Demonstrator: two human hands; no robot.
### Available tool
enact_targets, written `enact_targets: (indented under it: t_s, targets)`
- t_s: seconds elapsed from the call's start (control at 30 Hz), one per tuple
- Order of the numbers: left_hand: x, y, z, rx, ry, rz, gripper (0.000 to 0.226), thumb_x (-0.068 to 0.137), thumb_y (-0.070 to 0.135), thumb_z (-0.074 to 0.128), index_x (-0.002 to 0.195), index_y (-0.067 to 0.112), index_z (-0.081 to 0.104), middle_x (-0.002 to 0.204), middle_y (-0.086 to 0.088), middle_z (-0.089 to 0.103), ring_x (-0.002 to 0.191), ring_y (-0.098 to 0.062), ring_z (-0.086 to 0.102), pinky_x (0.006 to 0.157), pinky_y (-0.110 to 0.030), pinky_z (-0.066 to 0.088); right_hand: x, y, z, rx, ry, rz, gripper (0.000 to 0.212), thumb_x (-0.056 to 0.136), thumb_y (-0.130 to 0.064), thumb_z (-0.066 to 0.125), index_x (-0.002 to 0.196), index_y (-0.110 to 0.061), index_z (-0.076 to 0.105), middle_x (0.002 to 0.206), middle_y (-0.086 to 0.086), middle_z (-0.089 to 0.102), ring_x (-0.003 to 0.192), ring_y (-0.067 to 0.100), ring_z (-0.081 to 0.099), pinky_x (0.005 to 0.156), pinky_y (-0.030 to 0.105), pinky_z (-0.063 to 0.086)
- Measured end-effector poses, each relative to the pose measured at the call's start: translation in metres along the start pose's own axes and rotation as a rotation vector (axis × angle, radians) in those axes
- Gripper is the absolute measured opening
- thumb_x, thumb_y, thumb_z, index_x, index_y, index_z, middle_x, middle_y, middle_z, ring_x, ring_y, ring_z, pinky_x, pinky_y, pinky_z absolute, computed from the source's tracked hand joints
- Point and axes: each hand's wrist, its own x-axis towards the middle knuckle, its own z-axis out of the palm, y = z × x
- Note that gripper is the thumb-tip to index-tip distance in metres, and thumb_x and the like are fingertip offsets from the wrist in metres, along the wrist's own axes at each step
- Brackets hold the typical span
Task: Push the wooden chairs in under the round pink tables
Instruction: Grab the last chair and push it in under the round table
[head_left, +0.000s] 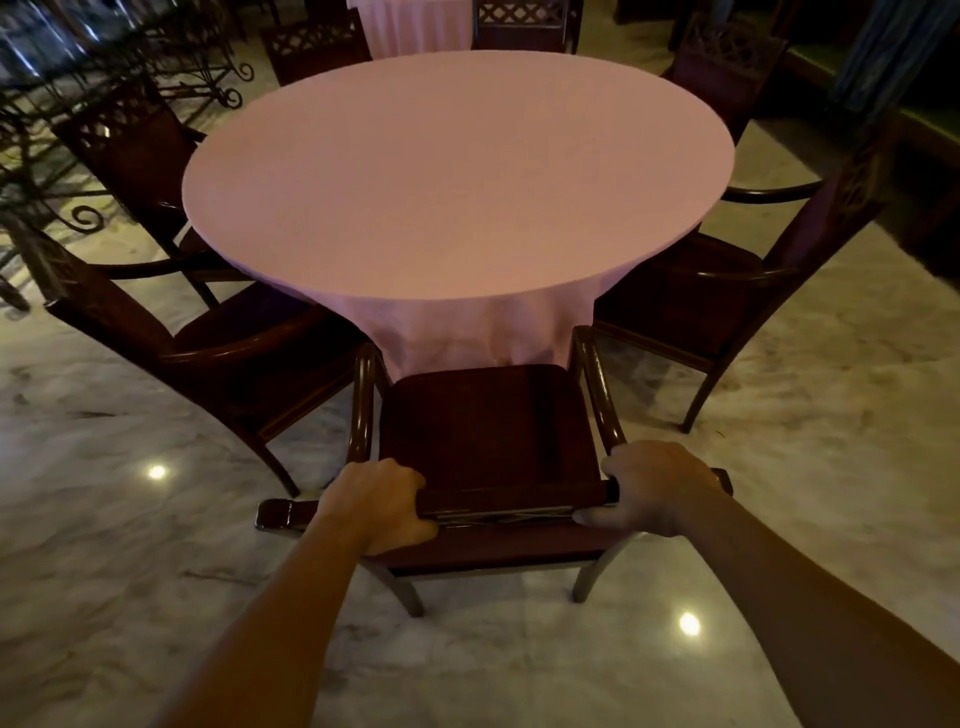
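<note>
Close to the pink round worktop (457, 176), left hand (376, 506) and right hand (657, 486) gripping the near wooden chair's (488, 426) top rail. Seat only touching the cloth, not under. More pushing needed; side chairs also out.

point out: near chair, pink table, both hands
near chair (488, 421): head view, on the bare seat.
pink table (457, 171): head view, on the middle of the cloth-covered top.
left hand (379, 506): head view, on its back, gripping the chair's top rail.
right hand (657, 486): head view, on its back, gripping the same rail.
</note>
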Motion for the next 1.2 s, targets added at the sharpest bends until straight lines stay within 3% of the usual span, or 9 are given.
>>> enact_targets:
  t_s: [0.17, 0.3, 0.47, 0.7, 0.83, 0.97, 1.07, 1.2]
  targets:
    - [0.036, -0.002, -0.015, 0.002, 0.017, -0.017, 0.04, 0.082, 0.064, 0.058, 0.091, 0.026, 0.069, 0.073, 0.011, 0.059, 0.07, -0.01, 0.062, 0.068, -0.028, 0.048, 0.034, 0.023, -0.015, -0.003, 0.006, 0.0, 0.066, 0.069, -0.094, 0.043, 0.084, -0.033, 0.061, 0.082, -0.012, 0.054, 0.077, 0.009, 0.055, 0.073, 0.033, 0.05]
    - [0.067, -0.011, -0.026, -0.009, 0.024, -0.023, 0.04, 0.081, 0.064, 0.056, 0.089, 0.027, 0.068, 0.075, 0.01, 0.061, 0.071, -0.01, 0.063, 0.071, -0.03, 0.053, 0.064, 0.039, -0.026, 0.008, -0.002, 0.005, 0.071, 0.066, -0.095, 0.042, 0.089, -0.032, 0.065, 0.085, -0.012, 0.055, 0.08, 0.009, 0.056, 0.074, 0.034, 0.051]
    - [0.103, -0.022, -0.043, 0.008, 0.042, -0.017, 0.038, 0.084, 0.063, 0.058, 0.091, 0.028, 0.067, 0.072, 0.012, 0.056, 0.07, -0.009, 0.059, 0.069, -0.027, 0.045, 0.102, 0.056, -0.041, -0.019, 0.003, -0.006, 0.074, 0.064, -0.097, 0.037, 0.089, -0.033, 0.066, 0.085, -0.012, 0.056, 0.081, 0.01, 0.057, 0.075, 0.036, 0.052]
    - [0.134, -0.032, -0.053, -0.032, 0.032, -0.026, 0.031, 0.082, 0.062, 0.059, 0.081, 0.031, 0.058, 0.075, 0.009, 0.063, 0.07, -0.009, 0.063, 0.07, -0.027, 0.05, 0.134, 0.072, -0.054, -0.036, -0.026, -0.018, 0.075, 0.066, -0.096, 0.037, 0.093, -0.033, 0.066, 0.087, -0.012, 0.055, 0.082, 0.011, 0.057, 0.073, 0.033, 0.05]
    - [0.155, -0.038, -0.057, -0.053, 0.029, -0.046, 0.037, 0.08, 0.066, 0.057, 0.085, 0.03, 0.064, 0.076, 0.009, 0.065, 0.07, -0.008, 0.063, 0.074, -0.03, 0.056, 0.155, 0.085, -0.061, -0.026, -0.02, -0.027, 0.077, 0.063, -0.098, 0.035, 0.094, -0.034, 0.066, 0.089, -0.013, 0.056, 0.084, 0.01, 0.057, 0.074, 0.033, 0.05]
    - [0.171, -0.037, -0.064, -0.049, 0.015, -0.056, 0.032, 0.081, 0.064, 0.059, 0.079, 0.032, 0.057, 0.075, 0.009, 0.062, 0.071, -0.011, 0.063, 0.072, -0.03, 0.053, 0.173, 0.098, -0.063, -0.042, -0.021, -0.039, 0.079, 0.063, -0.099, 0.033, 0.095, -0.034, 0.066, 0.089, -0.012, 0.056, 0.085, 0.012, 0.058, 0.077, 0.036, 0.053]
    - [0.18, -0.035, -0.069, -0.049, 0.01, -0.092, 0.035, 0.079, 0.065, 0.06, 0.085, 0.03, 0.063, 0.079, 0.009, 0.064, 0.075, -0.014, 0.065, 0.07, -0.031, 0.051, 0.183, 0.106, -0.067, -0.055, -0.017, -0.053, 0.079, 0.064, -0.098, 0.034, 0.094, -0.034, 0.068, 0.087, -0.012, 0.056, 0.084, 0.013, 0.059, 0.075, 0.036, 0.052]
    - [0.191, -0.033, -0.075, -0.024, 0.011, -0.094, 0.033, 0.081, 0.063, 0.061, 0.085, 0.031, 0.058, 0.079, 0.01, 0.058, 0.078, -0.014, 0.063, 0.071, -0.031, 0.047, 0.194, 0.114, -0.074, -0.084, -0.007, -0.064, 0.079, 0.065, -0.097, 0.034, 0.096, -0.033, 0.068, 0.087, -0.011, 0.055, 0.085, 0.015, 0.06, 0.072, 0.035, 0.049]
